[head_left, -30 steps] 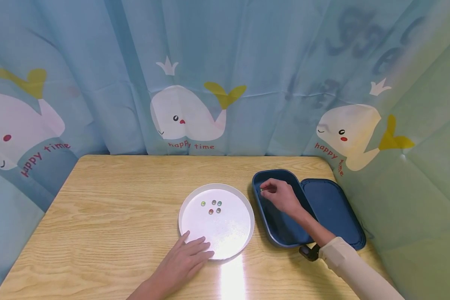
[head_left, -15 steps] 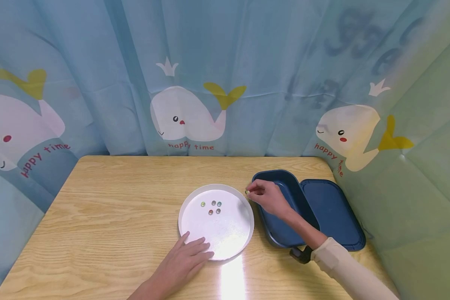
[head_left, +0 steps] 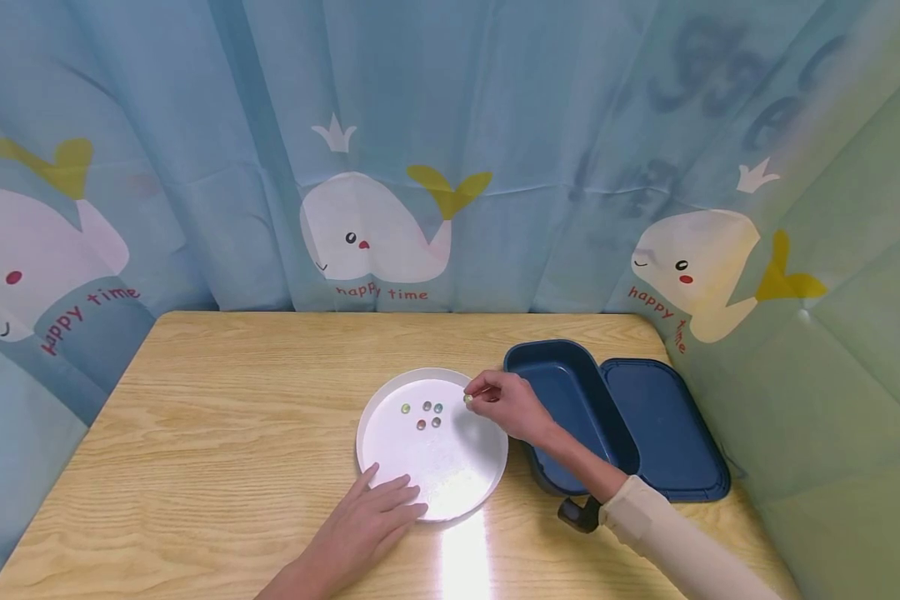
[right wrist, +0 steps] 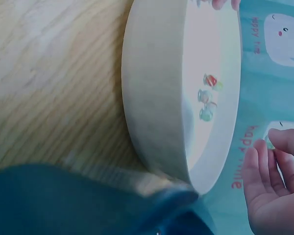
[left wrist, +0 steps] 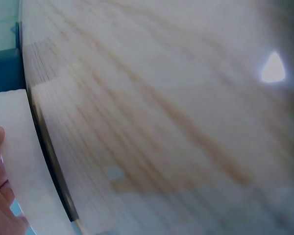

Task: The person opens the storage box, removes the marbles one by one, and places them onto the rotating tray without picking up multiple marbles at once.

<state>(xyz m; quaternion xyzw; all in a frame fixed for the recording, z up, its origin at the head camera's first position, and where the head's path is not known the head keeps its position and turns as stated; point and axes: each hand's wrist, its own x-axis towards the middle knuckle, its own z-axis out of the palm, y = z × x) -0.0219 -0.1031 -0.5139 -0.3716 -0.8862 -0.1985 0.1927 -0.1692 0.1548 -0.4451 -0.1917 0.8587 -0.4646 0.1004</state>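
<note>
A round white tray (head_left: 450, 487) lies on the table with several glass marbles (head_left: 427, 407) grouped in its back half. My right hand (head_left: 512, 408) pinches a yellow-green marble (head_left: 468, 400) between thumb and fingertips, above the tray's right side. In the right wrist view the same hand (right wrist: 277, 183) shows its fingers bent toward the thumb, the marble mostly hidden. My left hand (head_left: 367, 525) rests with fairly straight, spread fingers on the tray's near-left rim. Only some of its fingers (left wrist: 1, 196) show beside the tray wall in the left wrist view.
Right of the tray stands a deep dark-blue box (head_left: 562, 375), partly under my right forearm. A flat blue lid (head_left: 663, 425) lies at its right side. A blue curtain (head_left: 525, 250) printed with whales hangs behind the wooden table (head_left: 217, 417).
My right hand has come left out of the blue box with the marble, passing over the tray's rim to above the tray. The left hand and the marbles in the tray stay put.
</note>
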